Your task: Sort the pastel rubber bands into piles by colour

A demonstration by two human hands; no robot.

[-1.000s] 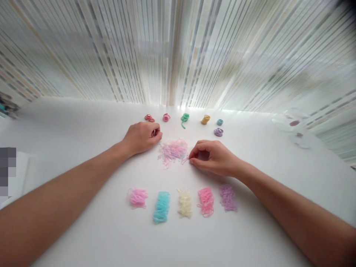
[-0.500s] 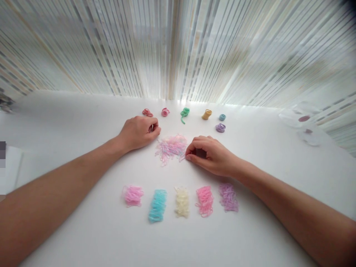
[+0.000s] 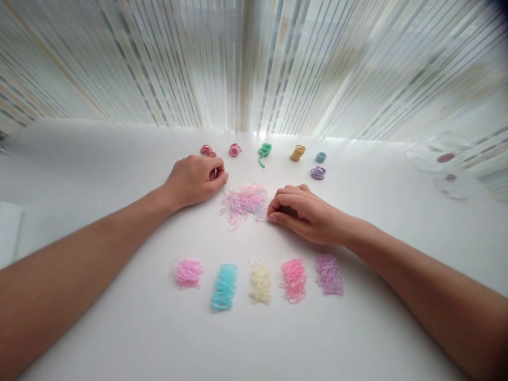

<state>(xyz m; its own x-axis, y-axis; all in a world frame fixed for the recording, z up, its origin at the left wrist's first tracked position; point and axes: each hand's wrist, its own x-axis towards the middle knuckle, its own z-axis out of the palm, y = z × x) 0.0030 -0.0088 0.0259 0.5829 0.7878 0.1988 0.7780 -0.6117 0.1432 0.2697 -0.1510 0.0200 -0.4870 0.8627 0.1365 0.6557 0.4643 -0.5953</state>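
A loose heap of small pastel rubber bands (image 3: 245, 201) lies on the white table between my hands. At the heap's right edge my right hand (image 3: 304, 214) is closed in a pinch, thumb against fingertips, on a thin pale rubber band (image 3: 261, 219) that sticks out toward the heap. My left hand (image 3: 195, 180) rests up and left of the heap, its fingers curled to the thumb; whatever they hold, if anything, is hidden. Nearer me lie sorted piles of bands: light pink (image 3: 188, 273), blue (image 3: 224, 287), cream (image 3: 260, 283), bright pink (image 3: 294, 280) and purple (image 3: 329, 275).
Along the back sit small coils: red (image 3: 207, 151), pink (image 3: 235, 150), green (image 3: 264, 150), yellow (image 3: 297, 153), blue (image 3: 321, 157) and purple (image 3: 318, 173). Clear plastic pieces (image 3: 444, 157) lie at the far right. A striped string curtain (image 3: 246, 69) hangs behind the table.
My right hand has drawn slightly right, away from the heap, with the pale band at its fingertips. My left hand keeps its curled shape. The whole view has tilted a little.
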